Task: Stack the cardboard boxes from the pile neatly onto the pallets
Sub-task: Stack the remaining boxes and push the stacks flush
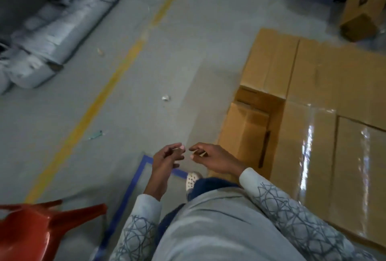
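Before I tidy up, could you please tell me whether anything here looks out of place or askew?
One box sits tilted on the floor beyond the neat stack, whose top layer has a gap. Scraps of litter dot the floor.

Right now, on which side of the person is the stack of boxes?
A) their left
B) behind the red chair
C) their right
C: the boxes fill the right of the view beside the right hand, while the left hand hangs over the floor.
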The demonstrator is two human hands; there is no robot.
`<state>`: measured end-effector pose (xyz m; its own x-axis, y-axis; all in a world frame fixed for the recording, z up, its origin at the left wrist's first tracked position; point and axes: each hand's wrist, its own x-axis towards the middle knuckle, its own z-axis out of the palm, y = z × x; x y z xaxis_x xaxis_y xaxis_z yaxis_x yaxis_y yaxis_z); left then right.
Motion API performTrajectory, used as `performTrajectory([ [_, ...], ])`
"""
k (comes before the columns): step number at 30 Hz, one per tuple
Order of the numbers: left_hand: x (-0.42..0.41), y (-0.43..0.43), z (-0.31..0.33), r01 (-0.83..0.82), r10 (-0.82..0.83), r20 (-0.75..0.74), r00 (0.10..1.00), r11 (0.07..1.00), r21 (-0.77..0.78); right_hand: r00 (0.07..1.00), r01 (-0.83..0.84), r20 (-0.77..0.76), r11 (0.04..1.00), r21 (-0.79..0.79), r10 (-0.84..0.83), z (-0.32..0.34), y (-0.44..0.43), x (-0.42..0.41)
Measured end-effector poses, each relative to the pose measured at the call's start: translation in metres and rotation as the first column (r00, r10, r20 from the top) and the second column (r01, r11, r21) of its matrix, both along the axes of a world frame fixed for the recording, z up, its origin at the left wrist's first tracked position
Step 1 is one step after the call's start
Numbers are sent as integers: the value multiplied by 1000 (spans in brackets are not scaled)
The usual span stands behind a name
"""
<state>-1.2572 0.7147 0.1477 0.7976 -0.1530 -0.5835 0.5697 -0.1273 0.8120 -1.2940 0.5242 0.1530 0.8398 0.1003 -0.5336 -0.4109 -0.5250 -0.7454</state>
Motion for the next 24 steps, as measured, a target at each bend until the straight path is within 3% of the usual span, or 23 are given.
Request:
performTrajectory([
  [7,153,11,19,-150,150,3,989,987,-63,990,109,86,991,79,-116,30,1,162],
  [11,242,5,-1,-142,137,-61,989,987,-77,961,265,25,944,195,-274,11,4,246],
  [17,425,0,0,98,-99,-36,994,995,-14,806,591,-201,740,322,-556,8,-12,398],
  [22,577,-43,16,305,-304,-31,952,948,85,625,763,-158,555,331,-765,43,-65,504],
  [24,627,-76,21,430,-430,-31,902,893,131,591,788,-101,545,286,-801,45,-89,528],
])
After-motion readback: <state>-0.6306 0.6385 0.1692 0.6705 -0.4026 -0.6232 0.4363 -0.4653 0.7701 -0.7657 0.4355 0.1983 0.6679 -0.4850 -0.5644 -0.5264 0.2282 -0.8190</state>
